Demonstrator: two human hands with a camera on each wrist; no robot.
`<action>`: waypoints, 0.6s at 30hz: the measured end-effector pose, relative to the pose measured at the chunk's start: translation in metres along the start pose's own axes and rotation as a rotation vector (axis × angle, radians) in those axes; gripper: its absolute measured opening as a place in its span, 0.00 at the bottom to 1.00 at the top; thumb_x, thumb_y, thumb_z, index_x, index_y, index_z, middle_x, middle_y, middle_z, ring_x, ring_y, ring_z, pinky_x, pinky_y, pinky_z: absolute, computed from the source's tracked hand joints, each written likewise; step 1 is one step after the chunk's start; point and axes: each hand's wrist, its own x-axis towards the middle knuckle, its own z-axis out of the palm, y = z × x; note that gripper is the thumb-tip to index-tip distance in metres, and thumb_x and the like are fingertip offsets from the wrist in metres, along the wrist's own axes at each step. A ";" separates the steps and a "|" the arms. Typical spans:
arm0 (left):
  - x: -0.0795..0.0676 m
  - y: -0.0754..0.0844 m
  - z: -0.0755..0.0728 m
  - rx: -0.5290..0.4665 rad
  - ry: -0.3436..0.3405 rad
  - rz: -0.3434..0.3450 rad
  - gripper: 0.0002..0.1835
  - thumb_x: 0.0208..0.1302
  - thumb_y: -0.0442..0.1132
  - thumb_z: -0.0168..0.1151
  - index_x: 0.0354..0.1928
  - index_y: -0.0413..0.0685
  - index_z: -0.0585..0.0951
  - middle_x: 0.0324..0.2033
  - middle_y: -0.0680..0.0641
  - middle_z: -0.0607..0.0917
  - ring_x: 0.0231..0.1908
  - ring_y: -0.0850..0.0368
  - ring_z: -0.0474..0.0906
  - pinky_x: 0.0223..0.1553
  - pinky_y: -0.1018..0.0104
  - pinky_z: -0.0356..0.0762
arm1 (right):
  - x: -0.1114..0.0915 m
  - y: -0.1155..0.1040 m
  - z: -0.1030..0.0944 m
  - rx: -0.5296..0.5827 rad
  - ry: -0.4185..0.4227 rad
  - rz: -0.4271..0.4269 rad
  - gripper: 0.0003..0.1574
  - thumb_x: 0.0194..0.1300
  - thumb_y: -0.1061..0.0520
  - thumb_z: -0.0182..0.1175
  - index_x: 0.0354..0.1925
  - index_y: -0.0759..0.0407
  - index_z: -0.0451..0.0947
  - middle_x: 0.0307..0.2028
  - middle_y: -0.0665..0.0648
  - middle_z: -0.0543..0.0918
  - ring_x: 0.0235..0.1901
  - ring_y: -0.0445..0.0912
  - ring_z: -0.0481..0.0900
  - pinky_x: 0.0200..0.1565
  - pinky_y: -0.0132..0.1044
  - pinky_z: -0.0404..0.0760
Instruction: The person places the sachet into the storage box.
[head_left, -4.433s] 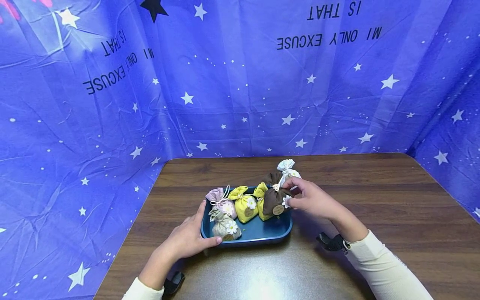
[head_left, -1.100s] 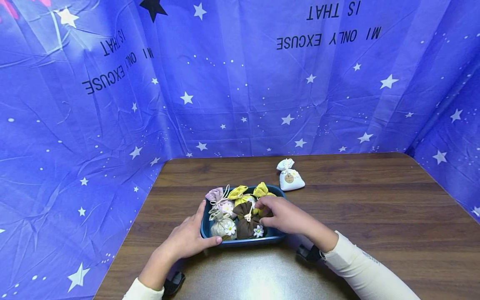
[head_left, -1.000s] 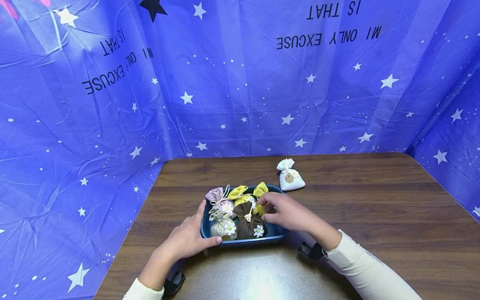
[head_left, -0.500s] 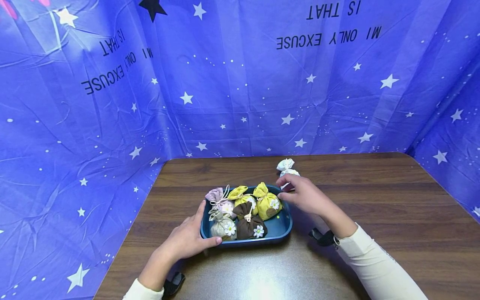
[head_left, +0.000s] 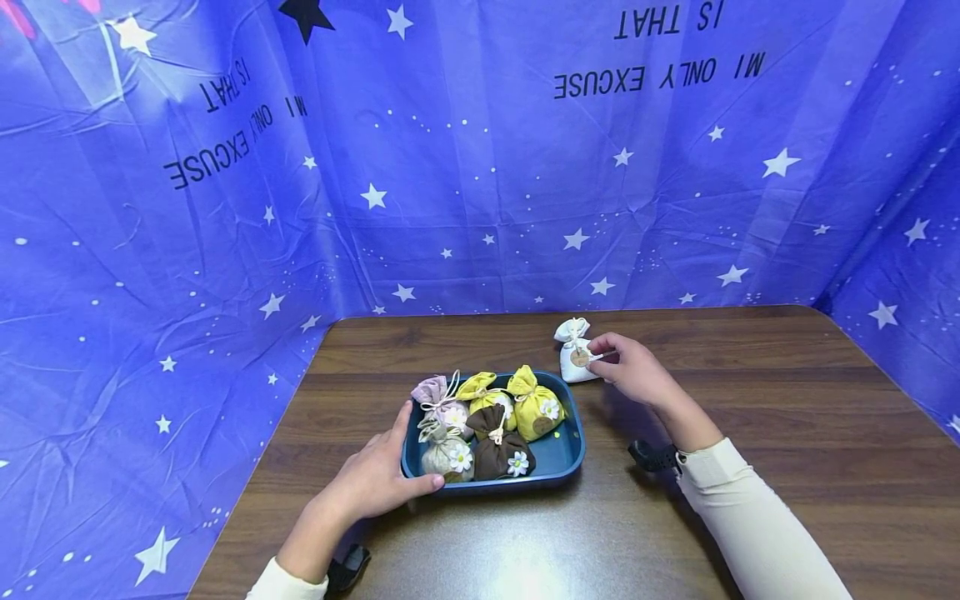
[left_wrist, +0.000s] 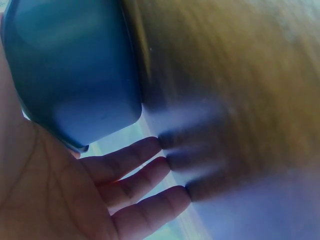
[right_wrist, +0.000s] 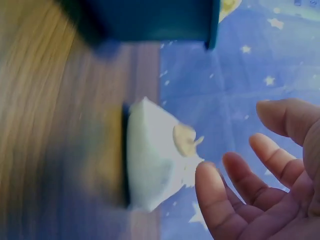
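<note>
My left hand point(head_left: 371, 475) rests at the left end of a dark blue tray point(head_left: 558, 454), its thumb on the front rim. In the left wrist view three straight fingers point(left_wrist: 145, 215) reach to the table below the tray's wall. The tray holds drawstring sachets: pink point(head_left: 431, 390), grey-beige point(head_left: 438, 460), brown point(head_left: 495, 458) and two yellow ones, the right one point(head_left: 534, 408) fully visible. Behind the tray's right end stands a white sachet point(head_left: 572, 367) with a round tag. My right hand point(head_left: 637, 375) is at its right side, thumb and fingers spread apart in the right wrist view.
The brown wooden table point(head_left: 787, 433) stretches to the right and in front of the tray. A blue star-printed cloth point(head_left: 480, 167) hangs behind and at both sides. Bare tray floor shows at the front right, beside the brown sachet.
The brown sachet, earlier held by my right hand over the tray's right end, now sits at its front middle. My right hand let go and moved back right to the white sachet.
</note>
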 end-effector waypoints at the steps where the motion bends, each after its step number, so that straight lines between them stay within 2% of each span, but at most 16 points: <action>1: 0.000 0.000 0.000 0.000 0.000 -0.001 0.68 0.46 0.74 0.68 0.79 0.47 0.45 0.60 0.30 0.76 0.60 0.36 0.73 0.55 0.39 0.71 | 0.002 0.003 0.000 -0.014 0.005 0.006 0.16 0.64 0.64 0.62 0.50 0.70 0.76 0.46 0.67 0.83 0.45 0.56 0.82 0.40 0.40 0.78; 6: 0.000 -0.001 0.001 0.007 0.006 0.001 0.68 0.46 0.74 0.68 0.79 0.47 0.45 0.59 0.30 0.76 0.59 0.35 0.73 0.54 0.39 0.72 | 0.011 0.020 0.000 -0.070 0.018 0.014 0.16 0.65 0.62 0.63 0.49 0.69 0.77 0.45 0.66 0.83 0.46 0.58 0.82 0.45 0.44 0.76; 13: 0.000 -0.002 0.001 0.005 0.010 0.005 0.68 0.46 0.74 0.67 0.79 0.46 0.46 0.61 0.30 0.75 0.60 0.35 0.72 0.55 0.39 0.71 | 0.025 0.038 0.001 -0.049 0.044 0.053 0.18 0.65 0.62 0.64 0.49 0.72 0.75 0.45 0.70 0.82 0.47 0.62 0.80 0.49 0.49 0.76; 18: -0.001 -0.001 0.000 -0.001 0.007 -0.002 0.68 0.46 0.75 0.67 0.79 0.48 0.44 0.61 0.31 0.75 0.61 0.36 0.72 0.55 0.39 0.71 | 0.035 0.047 0.002 -0.016 0.030 0.077 0.20 0.65 0.61 0.63 0.50 0.74 0.74 0.47 0.72 0.81 0.50 0.63 0.78 0.50 0.49 0.75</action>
